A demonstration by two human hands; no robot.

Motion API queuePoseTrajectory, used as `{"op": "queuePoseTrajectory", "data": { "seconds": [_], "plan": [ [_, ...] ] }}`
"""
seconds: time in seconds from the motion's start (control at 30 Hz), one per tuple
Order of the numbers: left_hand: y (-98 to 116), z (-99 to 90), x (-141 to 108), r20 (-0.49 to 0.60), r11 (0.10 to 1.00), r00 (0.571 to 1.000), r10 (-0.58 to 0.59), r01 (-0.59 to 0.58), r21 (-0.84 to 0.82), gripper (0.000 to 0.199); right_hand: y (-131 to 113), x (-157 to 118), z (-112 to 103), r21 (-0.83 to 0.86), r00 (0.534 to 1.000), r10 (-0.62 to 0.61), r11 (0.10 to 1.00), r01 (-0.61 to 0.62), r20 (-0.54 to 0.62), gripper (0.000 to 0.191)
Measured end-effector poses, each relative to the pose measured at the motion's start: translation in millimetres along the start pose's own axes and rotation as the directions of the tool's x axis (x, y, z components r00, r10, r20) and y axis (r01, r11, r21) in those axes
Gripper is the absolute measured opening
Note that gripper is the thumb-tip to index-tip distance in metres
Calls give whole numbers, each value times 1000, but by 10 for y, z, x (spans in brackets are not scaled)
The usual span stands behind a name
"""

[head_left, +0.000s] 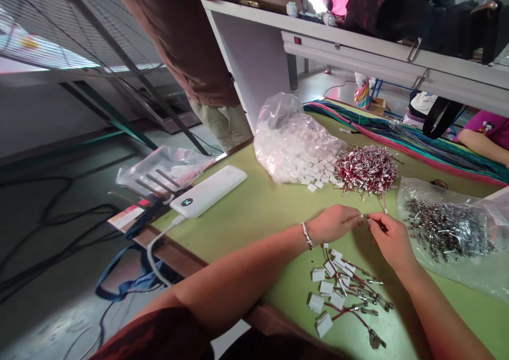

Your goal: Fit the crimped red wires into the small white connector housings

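My left hand [336, 222], with a bracelet at the wrist, pinches a small shiny metal terminal [363, 216]. Meeting it fingertip to fingertip, my right hand [392, 240] is closed on a short red wire lead [384, 205], whose end sticks up past the fingers. How the two small parts join is hidden by my fingers. Just below my hands lie several finished-looking leads with white plastic connectors [326, 288] and metal ends. Beyond my fingertips is a heap of red wire leads [368, 170] with silvery terminals.
A clear bag of white connectors [292, 145] spills onto the green tabletop [238, 227]. Metal terminals [445, 227] lie on a plastic bag at right. A white power bank [210, 190] with cable sits left. Long coloured wires [397, 137] run along the back; a person [178, 42] stands beyond.
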State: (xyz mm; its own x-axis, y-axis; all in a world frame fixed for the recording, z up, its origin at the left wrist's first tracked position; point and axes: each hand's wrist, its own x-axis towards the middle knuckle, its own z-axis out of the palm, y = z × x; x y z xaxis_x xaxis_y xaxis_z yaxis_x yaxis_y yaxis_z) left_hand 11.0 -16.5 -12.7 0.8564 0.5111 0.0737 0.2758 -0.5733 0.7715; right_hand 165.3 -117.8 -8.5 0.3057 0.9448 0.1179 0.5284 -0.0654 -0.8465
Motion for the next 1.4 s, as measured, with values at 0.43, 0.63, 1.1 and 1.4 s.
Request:
{"op": "queuePoseTrajectory", "data": {
  "seconds": [0.43, 0.63, 1.1, 1.4],
  "plan": [
    [-30, -71, -8, 47, 941, 994, 98, -108, 321, 29, -54, 1, -54, -124, 991, -114, 985, 122, 74, 22],
    [-90, -101, -52, 215, 727, 924, 317, -382, 570, 17, 2, 29, -126, -45, 932, 111, 994, -102, 346, 22],
    [-45, -62, -54, 128, 891, 936, 328, -352, 288, 35, -51, 15, -159, 229, 891, 177, 928, -293, 418, 28],
    [-87, -87, -54, 175, 830, 929, 325, -369, 418, 28, -100, -10, -145, -107, 952, -24, 992, 60, 305, 23]
  ]
}}
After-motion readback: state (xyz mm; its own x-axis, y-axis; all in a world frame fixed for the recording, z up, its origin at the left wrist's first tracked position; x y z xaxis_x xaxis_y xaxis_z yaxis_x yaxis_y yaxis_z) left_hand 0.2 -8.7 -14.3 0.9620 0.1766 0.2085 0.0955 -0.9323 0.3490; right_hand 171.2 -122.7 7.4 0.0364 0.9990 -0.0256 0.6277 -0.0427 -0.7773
